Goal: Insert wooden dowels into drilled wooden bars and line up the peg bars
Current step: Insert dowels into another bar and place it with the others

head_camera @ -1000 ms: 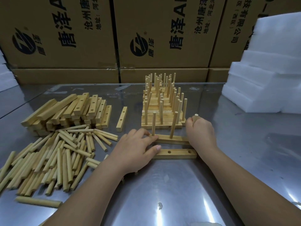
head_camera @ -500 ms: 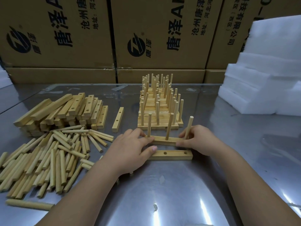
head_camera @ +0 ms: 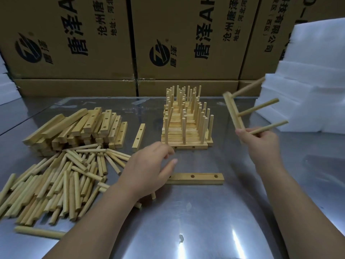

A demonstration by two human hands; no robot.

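My right hand [head_camera: 258, 142] grips one end of a finished peg bar [head_camera: 234, 113] and holds it tilted in the air, its three dowels pointing right. My left hand [head_camera: 149, 169] hovers with loosely spread fingers over the left end of an empty drilled bar [head_camera: 197, 178] that lies flat on the metal table [head_camera: 205, 221]; a dowel tip shows under its palm. Behind stands the row of finished peg bars [head_camera: 186, 128] with upright dowels. Loose dowels [head_camera: 61, 180] lie at the left, and a stack of drilled bars [head_camera: 80, 128] sits behind them.
A single drilled bar [head_camera: 139, 136] lies between the stack and the peg-bar row. Cardboard boxes [head_camera: 186, 43] wall off the back of the table. White foam blocks [head_camera: 308, 81] are piled at the right, close to the lifted bar's dowels.
My right hand has lifted the three-dowel peg bar off the table and swung it up to the right. My left hand let go of that bar and stays near the empty one.
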